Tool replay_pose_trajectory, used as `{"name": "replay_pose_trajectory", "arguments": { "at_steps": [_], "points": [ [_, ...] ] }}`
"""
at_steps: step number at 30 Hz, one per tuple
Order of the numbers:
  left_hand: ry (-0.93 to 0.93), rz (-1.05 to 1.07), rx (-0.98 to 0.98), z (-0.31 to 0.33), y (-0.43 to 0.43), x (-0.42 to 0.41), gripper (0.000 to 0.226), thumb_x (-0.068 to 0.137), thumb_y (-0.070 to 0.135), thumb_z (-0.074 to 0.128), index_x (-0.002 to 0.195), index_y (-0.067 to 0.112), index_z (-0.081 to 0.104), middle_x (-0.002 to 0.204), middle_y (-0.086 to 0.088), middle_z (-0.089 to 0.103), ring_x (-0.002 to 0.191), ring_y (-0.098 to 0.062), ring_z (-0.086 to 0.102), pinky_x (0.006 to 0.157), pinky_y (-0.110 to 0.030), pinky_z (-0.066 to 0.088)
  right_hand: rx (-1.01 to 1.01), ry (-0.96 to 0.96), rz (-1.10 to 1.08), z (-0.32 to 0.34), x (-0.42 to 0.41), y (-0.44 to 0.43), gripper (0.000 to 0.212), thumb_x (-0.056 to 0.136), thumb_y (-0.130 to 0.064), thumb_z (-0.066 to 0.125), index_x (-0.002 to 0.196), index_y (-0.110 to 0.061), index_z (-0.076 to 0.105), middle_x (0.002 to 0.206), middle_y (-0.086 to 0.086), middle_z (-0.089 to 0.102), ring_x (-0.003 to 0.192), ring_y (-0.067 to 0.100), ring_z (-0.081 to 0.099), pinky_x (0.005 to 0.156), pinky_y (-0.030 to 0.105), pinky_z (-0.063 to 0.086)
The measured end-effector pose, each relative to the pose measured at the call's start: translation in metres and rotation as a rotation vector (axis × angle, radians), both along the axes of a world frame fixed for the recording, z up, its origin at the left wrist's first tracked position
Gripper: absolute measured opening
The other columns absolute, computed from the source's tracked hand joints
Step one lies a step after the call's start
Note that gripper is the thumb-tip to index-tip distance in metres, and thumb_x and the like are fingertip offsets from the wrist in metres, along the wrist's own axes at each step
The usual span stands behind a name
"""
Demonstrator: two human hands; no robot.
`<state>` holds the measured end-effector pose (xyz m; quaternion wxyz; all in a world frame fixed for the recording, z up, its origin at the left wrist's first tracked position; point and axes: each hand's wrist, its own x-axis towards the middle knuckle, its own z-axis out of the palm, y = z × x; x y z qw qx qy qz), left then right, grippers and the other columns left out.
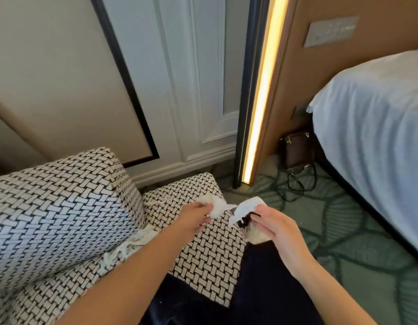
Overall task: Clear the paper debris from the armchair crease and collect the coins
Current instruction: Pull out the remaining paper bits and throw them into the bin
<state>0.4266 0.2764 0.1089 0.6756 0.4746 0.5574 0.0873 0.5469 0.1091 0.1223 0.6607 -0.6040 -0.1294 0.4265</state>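
Left hand (195,218) and right hand (277,227) pinch (fingers curled).

**What the armchair and the carpet carry**

We see the armchair (203,254), covered in a black-and-white woven pattern, with its seat cushion meeting the padded side along a crease. White paper shreds (130,242) lie bunched in that crease, and a few more strands sit at its far end. Beside the chair, the green leaf-patterned carpet (344,231) carries a small brown handbag (297,148) (upright, close to the wooden panel). A tangle of dark cable (297,181) lies just in front of it. The bed (379,137) with pale bedding stands to the right.
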Motion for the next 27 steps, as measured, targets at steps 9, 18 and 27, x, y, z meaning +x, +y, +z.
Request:
{"name": "replay_pose_trajectory", "arguments": {
  "at_steps": [9, 18, 27],
  "points": [
    [0.052, -0.091, -0.048, -0.02, -0.037, 0.098, 0.025, 0.089, 0.012, 0.061, 0.114, 0.012, 0.059, 0.087, 0.0, 0.06, 0.071, -0.008, 0.055, 0.061, -0.022, 0.042, -0.122, -0.082, -0.139, -0.014, 0.062, -0.043, 0.019, 0.091, -0.017, 0.057, 0.102, -0.019, 0.073, 0.102, -0.005, 0.073, 0.102, 0.01, 0.065, 0.092, 0.028, 0.046],
    [0.079, -0.251, -0.119, -0.026, -0.049, 0.128, 0.043, 0.092, 0.012, 0.056, 0.134, 0.01, 0.047, 0.116, -0.006, 0.057, 0.101, -0.019, 0.054, 0.082, -0.03, 0.043, -0.247, -0.093, -0.162, -0.043, 0.087, -0.049, 0.023, 0.092, -0.018, 0.054, 0.11, -0.025, 0.066, 0.12, -0.01, 0.061, 0.113, 0.01, 0.057, 0.102, 0.033, 0.043],
    [0.138, -0.307, -0.11, -0.035, -0.031, 0.097, 0.031, 0.097, 0.02, 0.047, 0.126, 0.012, 0.05, 0.117, 0.0, 0.064, 0.108, -0.017, 0.058, 0.09, -0.032, 0.044, -0.409, -0.179, 0.118, -0.057, 0.094, -0.034, 0.034, 0.097, -0.031, 0.046, 0.13, -0.037, 0.051, 0.127, -0.016, 0.045, 0.117, 0.003, 0.04, 0.1, 0.025, 0.029]
  ]
}}
